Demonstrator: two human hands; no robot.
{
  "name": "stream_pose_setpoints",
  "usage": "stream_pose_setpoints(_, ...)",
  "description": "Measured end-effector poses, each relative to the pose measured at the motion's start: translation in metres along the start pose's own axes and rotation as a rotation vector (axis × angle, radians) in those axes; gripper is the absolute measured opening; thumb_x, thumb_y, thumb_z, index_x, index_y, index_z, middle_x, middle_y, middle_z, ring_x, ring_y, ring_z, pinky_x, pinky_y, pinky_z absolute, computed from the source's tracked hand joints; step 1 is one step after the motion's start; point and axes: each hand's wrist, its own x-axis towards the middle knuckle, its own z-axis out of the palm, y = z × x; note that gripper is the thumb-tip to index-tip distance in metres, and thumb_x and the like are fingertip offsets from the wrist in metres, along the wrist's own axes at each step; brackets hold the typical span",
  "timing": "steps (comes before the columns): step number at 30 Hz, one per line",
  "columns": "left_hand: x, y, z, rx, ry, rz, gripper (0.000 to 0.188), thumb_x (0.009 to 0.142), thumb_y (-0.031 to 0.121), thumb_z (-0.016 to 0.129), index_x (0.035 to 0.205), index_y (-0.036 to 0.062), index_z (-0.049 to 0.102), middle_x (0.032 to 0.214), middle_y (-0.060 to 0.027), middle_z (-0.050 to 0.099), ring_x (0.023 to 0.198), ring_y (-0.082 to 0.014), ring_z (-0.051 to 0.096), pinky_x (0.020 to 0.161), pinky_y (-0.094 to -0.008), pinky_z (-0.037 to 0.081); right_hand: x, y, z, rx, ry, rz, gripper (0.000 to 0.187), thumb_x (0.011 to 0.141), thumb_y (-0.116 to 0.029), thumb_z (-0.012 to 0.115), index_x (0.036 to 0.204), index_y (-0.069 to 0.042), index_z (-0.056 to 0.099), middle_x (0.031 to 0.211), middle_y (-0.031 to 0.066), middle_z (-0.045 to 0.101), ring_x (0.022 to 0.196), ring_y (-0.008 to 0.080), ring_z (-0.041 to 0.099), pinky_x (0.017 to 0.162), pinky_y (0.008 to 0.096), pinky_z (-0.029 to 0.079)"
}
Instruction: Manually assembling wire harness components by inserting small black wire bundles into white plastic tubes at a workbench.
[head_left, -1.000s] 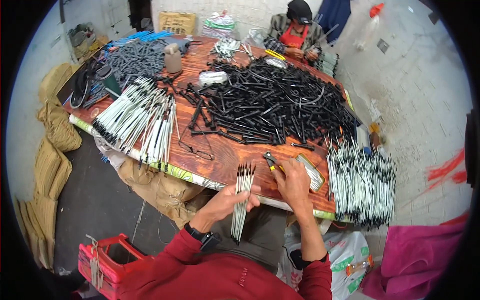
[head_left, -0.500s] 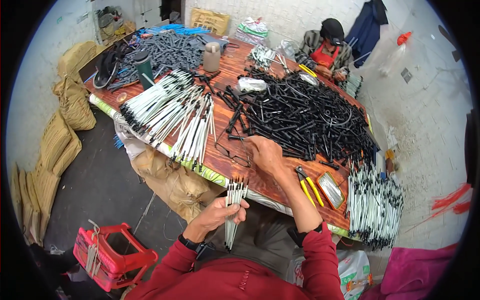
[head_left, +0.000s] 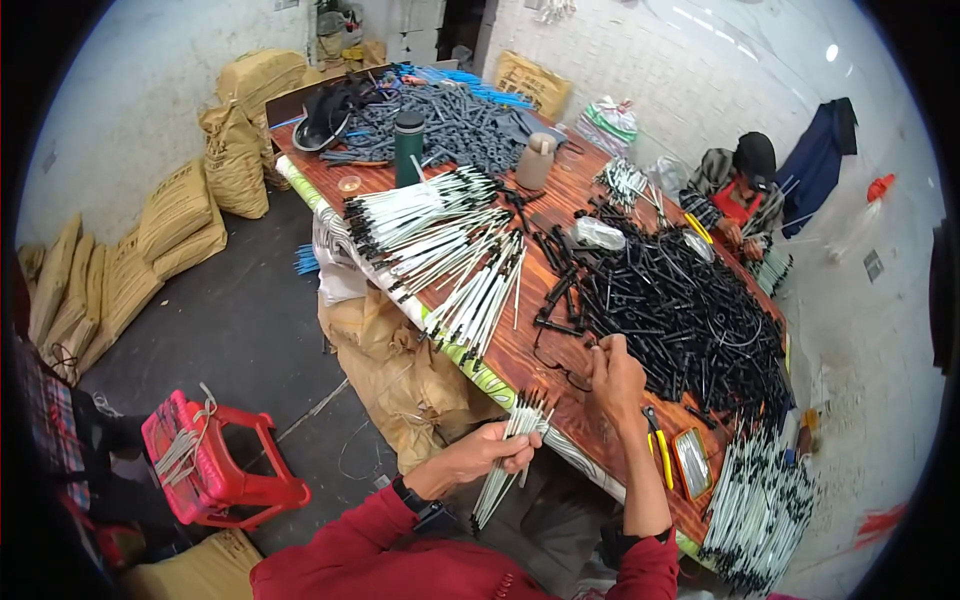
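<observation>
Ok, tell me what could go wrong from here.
The eyeglasses lie close to the right hand and could get knocked. The left hand holds a bundle of white rods, so some might slip out. The fanned rods reach the edge of the table, where a bump might send a few off.

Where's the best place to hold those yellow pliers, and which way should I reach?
I'd hold the pliers by their long yellow handles, reaching from the red-sleeved person's side: the handles point that way, the black head away. Mind the right forearm, which partly covers them in this view.
</observation>
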Motion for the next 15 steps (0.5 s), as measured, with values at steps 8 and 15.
stream_pose_setpoints(8, 0.021, -0.001, 0.008, -0.01, 0.168, -0.021, 0.015, 0.099, 0.014, 0.055, 0.11, 0.0049, 0.051, 0.074, 0.0023, 0.044, 0.062, -0.0086, 0.038, 0.059, -0.0255, 0.033, -0.007, 0.062, 0.008, 0.27, 0.292, 0.132, 0.019, 0.094, -0.023, 0.057, 0.093, -0.004, 0.052, 0.076, 0.0251, 0.062, 0.073, 0.048, 0.062, 0.063, 0.0549, 0.047)
stream_pose_setpoints(15, 0.037, -0.014, 0.015, 0.004, 0.142, -0.063, 0.018, 0.096, 0.006, 0.055, 0.113, 0.0056, 0.05, 0.074, 0.0028, 0.042, 0.062, -0.0058, 0.039, 0.058, -0.0217, 0.034, 0.019, 0.067, 0.041, 0.26, 0.283, 0.31, 0.022, 0.088, -0.023, 0.056, 0.093, -0.002, 0.053, 0.075, 0.0247, 0.065, 0.073, 0.0465, 0.064, 0.064, 0.0584, 0.049)
